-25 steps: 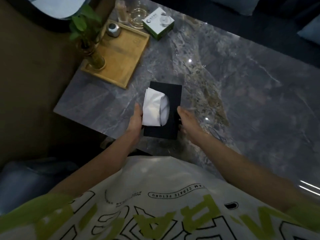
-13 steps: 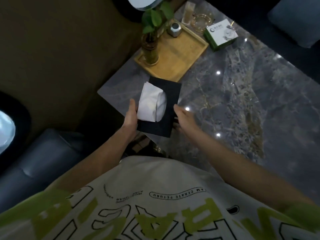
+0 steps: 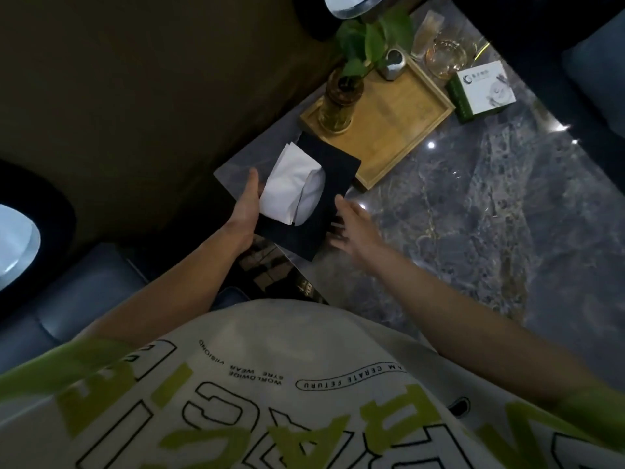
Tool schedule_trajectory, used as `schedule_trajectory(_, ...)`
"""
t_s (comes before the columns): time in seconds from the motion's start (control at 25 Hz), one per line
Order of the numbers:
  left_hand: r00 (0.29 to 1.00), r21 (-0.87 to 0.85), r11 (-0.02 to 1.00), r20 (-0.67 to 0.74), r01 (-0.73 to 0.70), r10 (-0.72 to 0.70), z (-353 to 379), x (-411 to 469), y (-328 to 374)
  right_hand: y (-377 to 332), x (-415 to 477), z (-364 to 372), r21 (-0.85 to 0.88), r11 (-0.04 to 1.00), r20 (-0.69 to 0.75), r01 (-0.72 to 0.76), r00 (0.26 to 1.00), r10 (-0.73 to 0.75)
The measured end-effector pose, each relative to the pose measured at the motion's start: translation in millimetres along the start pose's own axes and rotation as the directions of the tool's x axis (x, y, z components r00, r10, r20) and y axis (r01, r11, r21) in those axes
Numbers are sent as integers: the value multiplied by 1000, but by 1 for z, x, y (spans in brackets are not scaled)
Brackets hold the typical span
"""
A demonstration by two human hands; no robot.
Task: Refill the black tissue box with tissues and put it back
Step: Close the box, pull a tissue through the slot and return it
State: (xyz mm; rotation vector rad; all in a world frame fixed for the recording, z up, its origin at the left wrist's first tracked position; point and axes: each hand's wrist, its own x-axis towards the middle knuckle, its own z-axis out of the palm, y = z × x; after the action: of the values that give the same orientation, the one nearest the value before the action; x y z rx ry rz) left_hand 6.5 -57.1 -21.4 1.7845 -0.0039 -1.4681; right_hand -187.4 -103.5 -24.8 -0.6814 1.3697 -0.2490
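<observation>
Tabletop (image 3: 490, 204), grey marble: the black tissue box (image 3: 333, 170) now sits at its near-left corner, having slid there from mid-edge over the last second. Landmark is the wooden tray (image 3: 402, 120): the box's far end is just beside the tray's near corner, possibly touching; the view is too dark to tell.

Box looks loaded. White tissue (image 3: 292, 186) is pulled up through the top slot and folded over to the left side. The near end of the box seems to overhang the tabletop edge slightly, but that could be lens distortion.

Hands: left hand (image 3: 245, 206) still grips the box's left long side, thumb along the edge, on the side away from the tray. Right hand (image 3: 353, 225) has come off. Half a second ago it was against the right side; now it hangs open, fingers spread and motion-blurred, just beside the box's near-right corner and not touching.

Read: the refill is done and the put-back is in its last phase. The box is essentially placed by the tray, with one hand released. What remains is the left hand letting go, maybe after a small nudge inward from the edge.

On the tray, farther from the box: plant vase (image 3: 336, 106) and small silver object (image 3: 394, 64). Green-white carton (image 3: 483, 91) is beyond the tray's far-right side.
</observation>
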Motion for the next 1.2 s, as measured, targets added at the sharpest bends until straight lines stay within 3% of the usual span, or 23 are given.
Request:
schedule_trajectory(0.12, 998, -80, 997, -65, 0, -5, -6, 4, -7, -6, 3, 0, 103, 992, -4, -68, 998, 69)
schedule_trajectory(0.28, 946, -223, 975, -318, -21, -53, -8, -8, -41, -13, 6, -5, 213, 973, 38, -83, 996, 77)
schedule_trajectory(0.44, 954, -544, 838, -221, 52, -202, 2, -15, -57, -15, 8, 3, 265, 962, 94, -64, 995, 40)
schedule_trajectory(0.64, 955, -571, 818, -275, -71, -109, -4, -7, -33, -30, 21, 31, 329, 942, 151, -74, 988, 25)
schedule_trajectory(0.8, 956, -519, 849, -288, -105, -58, -13, 2, -13, -44, 35, 61, 253, 963, 122, -95, 990, 65)
schedule_trajectory(1.0, 954, -428, 888, -298, -169, 38, -16, 9, 2, -52, 44, 76, 313, 944, 150, -104, 987, 59)
schedule_trajectory(1.2, 957, -474, 859, -285, -195, 60, -18, 14, 7, -55, 44, 83, 344, 936, 134, -77, 990, 32)
